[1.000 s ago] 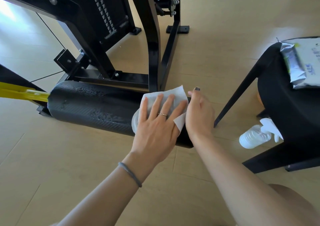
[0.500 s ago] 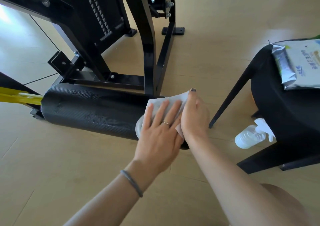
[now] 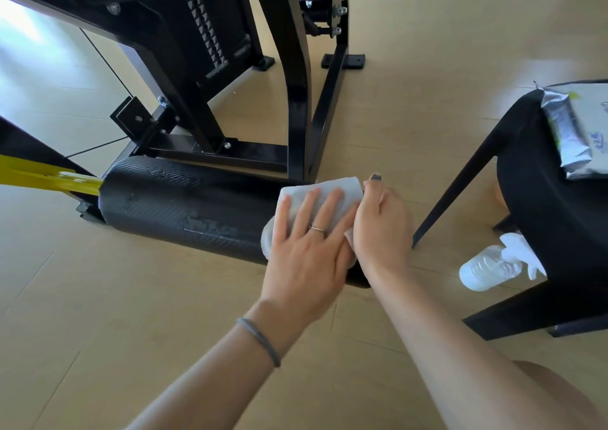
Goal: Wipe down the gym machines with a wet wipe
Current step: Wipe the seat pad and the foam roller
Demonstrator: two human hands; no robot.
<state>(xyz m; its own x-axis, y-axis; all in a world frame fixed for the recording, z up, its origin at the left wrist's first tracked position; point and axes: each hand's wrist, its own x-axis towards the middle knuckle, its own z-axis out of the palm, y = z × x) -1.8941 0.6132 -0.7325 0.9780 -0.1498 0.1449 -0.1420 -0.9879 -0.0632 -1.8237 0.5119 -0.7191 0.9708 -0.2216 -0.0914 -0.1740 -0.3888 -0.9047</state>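
Compared with half a second earlier, both hands sit at nearly the same spot on the roller pad [image 3: 184,205], the left fingers [image 3: 307,205] now spread a little wider over the wet wipe [image 3: 324,187]. Left hand [image 3: 309,242]: fingers straight and fanned, pressing the wipe flat against the pad's right end. Right hand [image 3: 381,228]: just beside the left hand, fingers curled over that same end, apparently steadying the pad and catching the wipe's edge; whether they pinch the wipe cannot be told. Roller pad: lies on the floor in front of the machine frame [image 3: 296,100]; damp streaks show on its middle. Right of the pad stands a black stool [image 3: 543,219] bearing a wipes packet [image 3: 572,126], with a spray bottle [image 3: 490,270] lying on the floor beneath it.

Judgement: the stroke in hand covers the pad's end. Done well, it keeps the palm flat, holds the pad from rolling, and carries the wipe round the curve and end face.
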